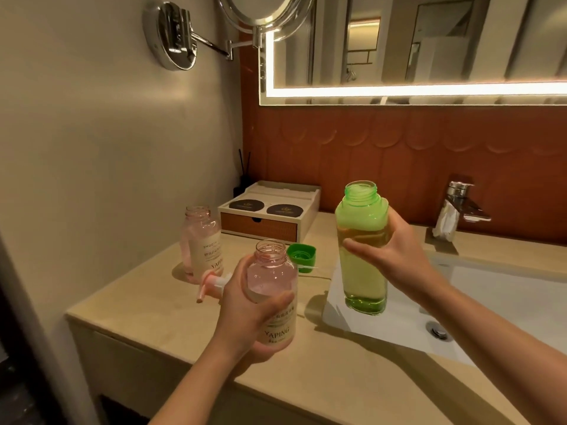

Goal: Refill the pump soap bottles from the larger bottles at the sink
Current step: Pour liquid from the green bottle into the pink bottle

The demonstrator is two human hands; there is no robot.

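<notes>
The left hand (245,314) grips an uncapped, nearly empty pink bottle (273,289); the right hand (395,256) grips an open, yellow-filled green bottle (362,250)

Our left hand (247,311) gripping the pink bottle (273,277), our right hand (395,259) gripping the green bottle (362,277), forearms bare

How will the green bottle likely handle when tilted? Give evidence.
The green bottle looks over half full, so probably heavy. Its neck is open, so tilting would likely spill. Its smooth plastic may slip in the right hand.
</notes>
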